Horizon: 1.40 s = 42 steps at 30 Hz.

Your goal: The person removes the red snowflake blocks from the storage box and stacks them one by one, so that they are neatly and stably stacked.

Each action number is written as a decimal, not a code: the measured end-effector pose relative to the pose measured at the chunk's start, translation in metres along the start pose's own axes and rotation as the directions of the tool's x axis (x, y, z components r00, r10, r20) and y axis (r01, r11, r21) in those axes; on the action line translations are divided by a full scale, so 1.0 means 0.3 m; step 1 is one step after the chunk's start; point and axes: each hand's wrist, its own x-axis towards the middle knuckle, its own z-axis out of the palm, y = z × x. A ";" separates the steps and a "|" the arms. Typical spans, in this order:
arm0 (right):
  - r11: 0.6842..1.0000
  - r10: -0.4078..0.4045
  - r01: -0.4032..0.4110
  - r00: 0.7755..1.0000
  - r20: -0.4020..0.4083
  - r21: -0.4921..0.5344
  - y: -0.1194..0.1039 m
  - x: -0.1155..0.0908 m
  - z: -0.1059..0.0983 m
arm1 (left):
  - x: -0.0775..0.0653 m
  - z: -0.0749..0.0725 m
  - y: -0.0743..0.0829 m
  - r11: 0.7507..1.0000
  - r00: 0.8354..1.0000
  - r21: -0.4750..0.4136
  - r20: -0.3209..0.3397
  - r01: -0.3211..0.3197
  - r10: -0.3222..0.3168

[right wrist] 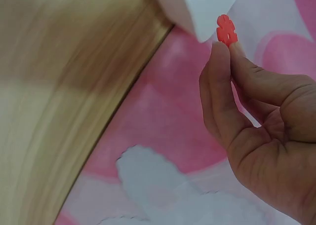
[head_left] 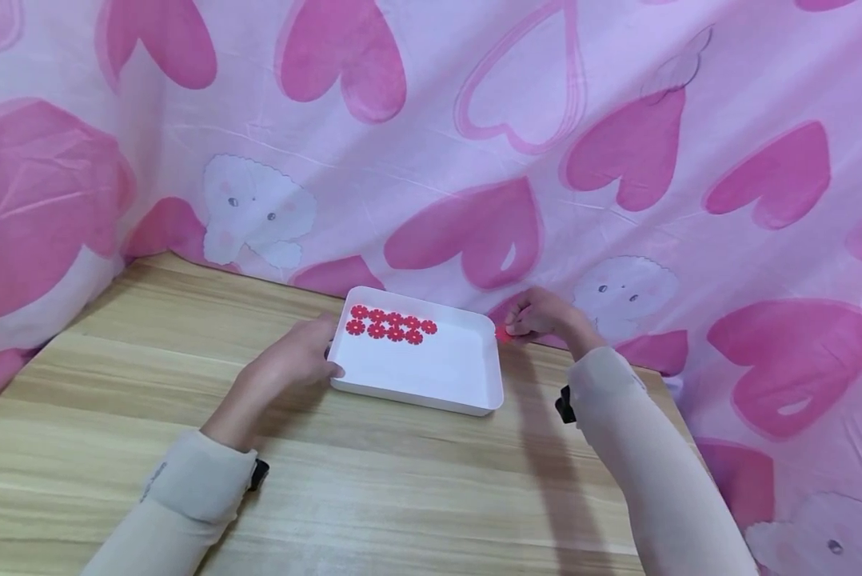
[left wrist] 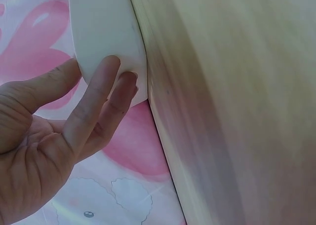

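A shallow white tray [head_left: 438, 372] lies on the wooden table, close to its far edge. Inside it, several red flower-shaped interlocking discs [head_left: 395, 334] lie flat in two rows toward the far left. My left hand [head_left: 297, 352] holds the tray by its left side, with the thumb at the rim and fingertips [left wrist: 111, 64] against the outer wall. Just beyond the right rim, my right hand [head_left: 539, 314] pinches one more red disc [right wrist: 226, 30] between thumb and fingers. That disc is up beside the tray's corner and seen nearly edge-on in the right wrist view.
The wooden table [head_left: 294, 496] spreads out in front of the tray. A pink curtain [head_left: 431, 152] printed with hearts and white animal faces hangs right behind the table's far edge and along its sides. Dark wrist devices [head_left: 565, 404] show at both cuffs.
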 end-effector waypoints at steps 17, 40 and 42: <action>0.991 0.129 -0.129 0.992 0.005 0.030 0.248 -0.002 -0.013 | 0.006 -0.002 -0.002 1.000 0.999 0.008 0.019 0.029 -0.029; 0.981 0.150 -0.153 0.988 -0.032 -0.120 0.312 0.041 0.048 | 0.002 0.003 0.007 0.999 0.999 0.011 0.015 0.049 -0.049; 0.985 0.117 -0.121 0.992 -0.040 -0.125 0.300 0.032 0.040 | 0.003 0.003 0.009 0.998 0.998 0.010 0.014 0.055 -0.055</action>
